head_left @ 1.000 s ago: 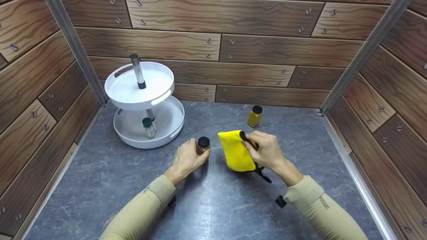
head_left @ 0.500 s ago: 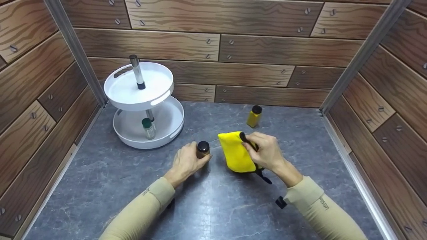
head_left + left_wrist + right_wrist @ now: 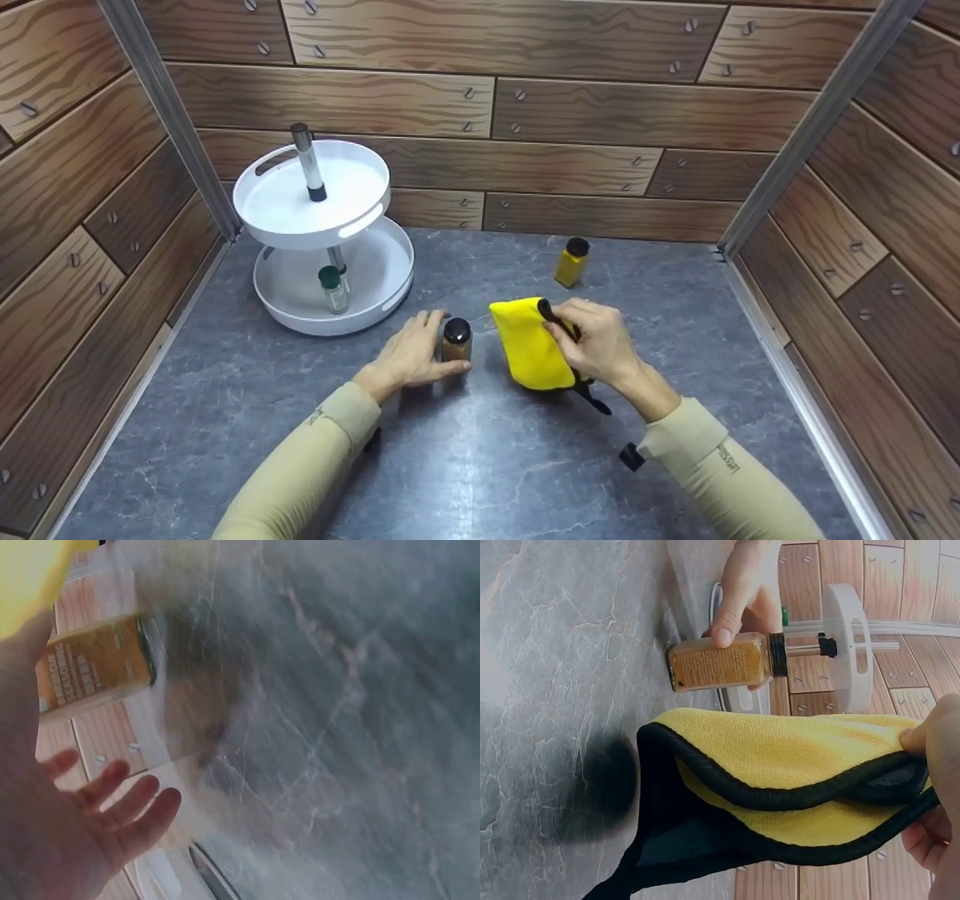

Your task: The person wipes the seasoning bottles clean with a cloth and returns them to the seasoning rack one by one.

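A square spice bottle [image 3: 456, 349] with a black cap and brown-orange contents stands upright on the grey table. My left hand [image 3: 409, 351] is beside it with fingers spread; the thumb lies along the bottle's near side. Space shows between the other fingers and the seasoning bottle's glass in the left wrist view. My right hand [image 3: 600, 341] pinches a folded yellow cloth [image 3: 529, 345] by its black-bound edge, to the right of the bottle. In the right wrist view a dark inner side of the cloth [image 3: 780, 754] shows, with a black tail hanging from one corner.
A white two-tier round tray stand [image 3: 334, 322] is at the back left, with a green-capped glass jar [image 3: 335, 291] on its lower tier. Behind the cloth stands a yellow spice bottle [image 3: 571, 264] with a black cap. Wood-patterned walls [image 3: 570, 112] enclose the table.
My left fingers, earlier wrapped round the spice bottle, have loosened and spread, and the hand has shifted slightly left. The bottle stays put. My right hand and the cloth have barely moved.
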A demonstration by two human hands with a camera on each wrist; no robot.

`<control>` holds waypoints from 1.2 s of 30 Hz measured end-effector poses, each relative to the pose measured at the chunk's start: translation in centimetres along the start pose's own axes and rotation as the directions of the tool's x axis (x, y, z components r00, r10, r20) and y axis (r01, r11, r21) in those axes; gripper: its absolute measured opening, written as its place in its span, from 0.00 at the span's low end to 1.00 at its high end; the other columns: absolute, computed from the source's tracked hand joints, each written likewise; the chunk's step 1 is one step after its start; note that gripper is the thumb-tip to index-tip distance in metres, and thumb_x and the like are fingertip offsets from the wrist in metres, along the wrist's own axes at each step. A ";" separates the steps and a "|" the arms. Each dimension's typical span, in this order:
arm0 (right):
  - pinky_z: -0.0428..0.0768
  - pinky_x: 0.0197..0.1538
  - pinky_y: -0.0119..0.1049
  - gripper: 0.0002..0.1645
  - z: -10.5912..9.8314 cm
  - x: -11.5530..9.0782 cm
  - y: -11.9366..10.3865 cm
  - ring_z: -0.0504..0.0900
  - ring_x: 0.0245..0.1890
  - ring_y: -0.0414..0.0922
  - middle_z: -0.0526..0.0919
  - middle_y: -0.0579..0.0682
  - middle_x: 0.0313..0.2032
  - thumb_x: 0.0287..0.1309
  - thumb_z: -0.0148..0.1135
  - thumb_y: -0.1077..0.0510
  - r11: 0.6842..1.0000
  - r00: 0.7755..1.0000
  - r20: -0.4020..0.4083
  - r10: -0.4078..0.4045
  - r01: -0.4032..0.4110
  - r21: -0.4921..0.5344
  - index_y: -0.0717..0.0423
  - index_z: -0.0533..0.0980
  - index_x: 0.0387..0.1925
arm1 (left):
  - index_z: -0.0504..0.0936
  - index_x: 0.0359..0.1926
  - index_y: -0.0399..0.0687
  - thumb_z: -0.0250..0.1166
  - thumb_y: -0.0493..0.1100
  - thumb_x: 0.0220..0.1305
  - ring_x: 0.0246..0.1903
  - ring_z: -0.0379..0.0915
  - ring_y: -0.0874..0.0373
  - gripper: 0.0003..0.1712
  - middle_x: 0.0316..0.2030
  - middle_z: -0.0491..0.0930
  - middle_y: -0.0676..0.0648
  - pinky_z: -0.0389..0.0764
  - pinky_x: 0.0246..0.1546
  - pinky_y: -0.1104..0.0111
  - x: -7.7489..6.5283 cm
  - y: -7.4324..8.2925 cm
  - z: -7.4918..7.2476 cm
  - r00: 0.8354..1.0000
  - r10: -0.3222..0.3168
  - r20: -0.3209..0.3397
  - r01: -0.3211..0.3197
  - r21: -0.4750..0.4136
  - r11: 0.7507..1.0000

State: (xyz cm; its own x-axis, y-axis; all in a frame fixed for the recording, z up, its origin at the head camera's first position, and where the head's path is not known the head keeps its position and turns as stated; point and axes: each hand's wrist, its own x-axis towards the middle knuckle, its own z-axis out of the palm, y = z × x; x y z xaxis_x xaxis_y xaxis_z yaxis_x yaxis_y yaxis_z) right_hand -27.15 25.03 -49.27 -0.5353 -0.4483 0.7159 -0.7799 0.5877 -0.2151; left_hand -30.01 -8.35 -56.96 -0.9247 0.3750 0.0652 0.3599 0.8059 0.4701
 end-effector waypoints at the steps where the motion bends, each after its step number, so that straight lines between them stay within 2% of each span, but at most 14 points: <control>1: 0.89 0.32 0.38 0.09 0.0 0.0 0.0 0.91 0.29 0.46 0.93 0.53 0.34 0.60 0.81 0.67 1.000 1.000 0.003 0.000 0.000 0.000 0.60 0.92 0.43 | 0.66 0.83 0.49 0.77 0.72 0.65 0.70 0.77 0.35 0.58 0.72 0.77 0.34 0.81 0.73 0.40 0.1 -0.1 0.0 1.000 0.021 0.017 -0.021 -0.003 1.000; 5: 0.89 0.33 0.39 0.09 0.1 0.0 0.0 0.91 0.30 0.47 0.93 0.53 0.34 0.60 0.81 0.67 1.000 1.000 0.005 -0.004 0.004 0.011 0.60 0.91 0.43 | 0.67 0.83 0.51 0.75 0.66 0.69 0.72 0.75 0.31 0.51 0.72 0.77 0.34 0.78 0.74 0.37 0.3 -0.4 0.1 0.994 0.094 0.054 -0.092 -0.044 0.995; 11: 0.89 0.32 0.38 0.09 0.2 -0.2 0.1 0.90 0.29 0.46 0.93 0.52 0.34 0.60 0.81 0.68 1.000 1.000 -0.001 -0.009 0.009 0.022 0.60 0.91 0.43 | 0.72 0.77 0.53 0.76 0.59 0.71 0.71 0.76 0.33 0.41 0.67 0.82 0.37 0.76 0.76 0.39 0.4 -0.8 0.2 0.988 0.142 0.067 -0.132 -0.134 0.982; 15: 0.88 0.32 0.39 0.09 0.4 -0.3 0.1 0.89 0.29 0.46 0.93 0.52 0.33 0.60 0.80 0.68 1.000 1.000 -0.007 -0.020 0.020 0.017 0.60 0.91 0.43 | 0.74 0.72 0.49 0.75 0.57 0.73 0.67 0.79 0.35 0.35 0.63 0.84 0.39 0.79 0.73 0.42 0.3 -0.9 0.4 0.983 0.176 0.046 -0.170 -0.112 0.979; 19: 0.88 0.33 0.41 0.09 0.5 -0.2 0.1 0.87 0.29 0.48 0.91 0.52 0.33 0.62 0.79 0.66 0.996 0.999 0.007 -0.047 0.047 -0.075 0.60 0.89 0.43 | 0.75 0.68 0.46 0.70 0.56 0.78 0.63 0.80 0.36 0.29 0.61 0.85 0.39 0.81 0.69 0.42 0.2 -0.8 0.6 0.980 0.201 0.011 -0.200 -0.071 0.977; 24: 0.87 0.33 0.43 0.08 0.8 -0.1 0.2 0.83 0.29 0.49 0.87 0.50 0.33 0.68 0.76 0.62 0.961 0.995 0.052 -0.087 0.098 -0.259 0.58 0.85 0.45 | 0.74 0.69 0.44 0.64 0.58 0.83 0.59 0.79 0.39 0.28 0.61 0.85 0.40 0.83 0.64 0.44 0.0 -0.1 0.9 0.985 0.169 -0.018 -0.170 -0.036 0.985; 28: 0.85 0.33 0.43 0.08 1.0 0.0 0.3 0.82 0.30 0.49 0.84 0.51 0.33 0.69 0.74 0.61 0.928 0.990 0.076 -0.123 0.142 -0.346 0.59 0.84 0.46 | 0.75 0.68 0.44 0.62 0.59 0.84 0.54 0.78 0.42 0.28 0.57 0.85 0.41 0.83 0.60 0.46 -0.2 0.7 1.0 0.988 0.142 -0.059 -0.144 -0.036 0.989; 32: 0.83 0.32 0.43 0.08 1.1 0.1 0.3 0.81 0.31 0.51 0.83 0.52 0.34 0.70 0.73 0.61 0.917 0.987 0.073 -0.140 0.157 -0.367 0.60 0.83 0.46 | 0.76 0.63 0.46 0.61 0.60 0.85 0.50 0.76 0.44 0.25 0.50 0.84 0.44 0.82 0.52 0.49 -0.4 1.9 0.8 0.981 0.142 -0.130 -0.150 -0.056 0.987; 36: 0.85 0.34 0.45 0.06 1.3 0.3 0.0 0.82 0.31 0.51 0.84 0.52 0.34 0.72 0.69 0.61 0.936 0.992 0.044 -0.120 0.128 -0.327 0.60 0.83 0.46 | 0.77 0.61 0.49 0.59 0.63 0.85 0.48 0.74 0.47 0.24 0.48 0.84 0.46 0.79 0.49 0.54 -0.5 3.6 0.5 0.974 0.138 -0.182 -0.154 -0.075 0.985</control>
State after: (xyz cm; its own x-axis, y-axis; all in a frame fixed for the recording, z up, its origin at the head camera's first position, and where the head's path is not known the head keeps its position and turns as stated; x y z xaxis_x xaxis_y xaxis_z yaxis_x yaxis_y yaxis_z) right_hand -27.76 24.04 -49.91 -0.4515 -0.5448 0.7066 -0.6924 0.7135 0.1077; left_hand -28.18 -5.38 -55.76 -0.8732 0.3929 0.2885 0.4874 0.7022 0.5189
